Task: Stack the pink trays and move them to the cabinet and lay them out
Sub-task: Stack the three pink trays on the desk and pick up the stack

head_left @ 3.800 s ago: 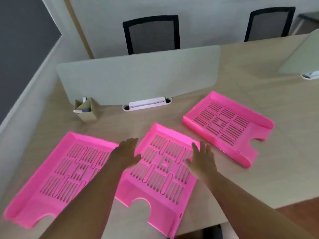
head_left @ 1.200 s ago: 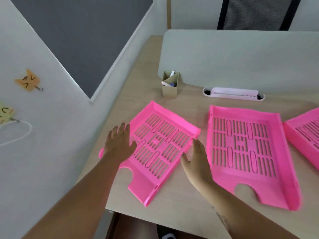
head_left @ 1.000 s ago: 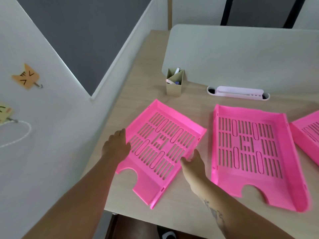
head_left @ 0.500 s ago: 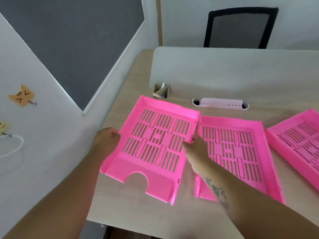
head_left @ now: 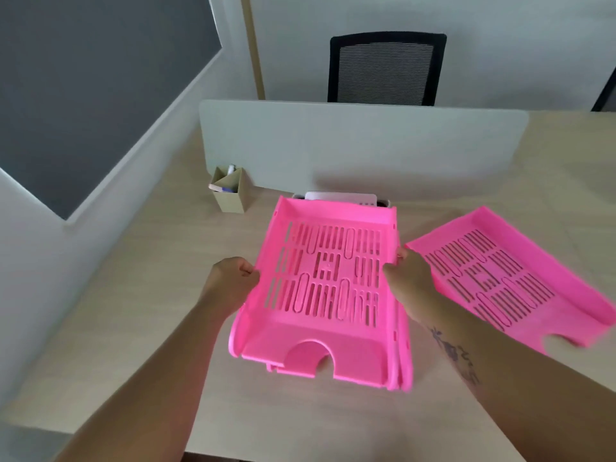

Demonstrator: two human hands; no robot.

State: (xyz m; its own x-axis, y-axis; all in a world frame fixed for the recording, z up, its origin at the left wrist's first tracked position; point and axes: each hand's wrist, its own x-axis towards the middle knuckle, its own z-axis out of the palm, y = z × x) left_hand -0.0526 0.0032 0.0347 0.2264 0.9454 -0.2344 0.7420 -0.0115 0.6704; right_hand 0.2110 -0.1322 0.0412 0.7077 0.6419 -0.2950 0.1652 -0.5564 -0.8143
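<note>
I hold a pink slotted tray [head_left: 328, 281] by its two long sides, directly over a second pink tray [head_left: 405, 371] whose edge shows below and to the right of it. My left hand [head_left: 231, 281] grips the top tray's left wall. My right hand [head_left: 408, 281] grips its right wall. Whether the top tray rests in the lower one or hangs just above it, I cannot tell. A third pink tray [head_left: 510, 278] lies flat on the desk to the right, angled away.
The wooden desk [head_left: 140, 295] has its front edge near me. A grey divider panel [head_left: 360, 145] stands across the back, with a cardboard pen holder [head_left: 230, 191] and a white cable tray [head_left: 340, 197] at its foot. A black mesh chair [head_left: 383, 68] stands behind. A wall runs along the left.
Both hands closed on the left tray, lifted it off the desk and carried it right, over the middle tray. The view swung right with it.
</note>
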